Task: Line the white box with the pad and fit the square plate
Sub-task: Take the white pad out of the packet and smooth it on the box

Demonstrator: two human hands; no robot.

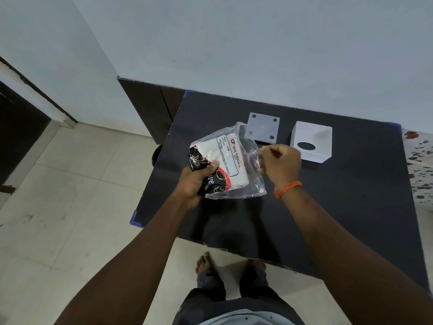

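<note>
- The left hand (194,181) holds a clear plastic tissue pack (222,160) above the black tabletop (339,195), its fingers (212,166) closed around the pack's near-left end, thumb on top.
- The right hand (281,164) is curled into a fist at the pack's right edge, pinching the loose clear wrapper there; an orange thread band (287,188) circles that wrist.
- Inside the wrapper sits a white folded pad with a black and red printed strip and a label reading "BIG TISSUES".
- The square plate (262,127), white with four dark holes near its corners, lies on the tabletop just beyond the pack, which overlaps its near-left corner in view.
- The white box (311,141) stands on the tabletop right of the plate, apart from it, a dark oval opening in its upward face.
- Bare feet (206,261) show on the tiled floor (70,184) below the tabletop's near edge.
</note>
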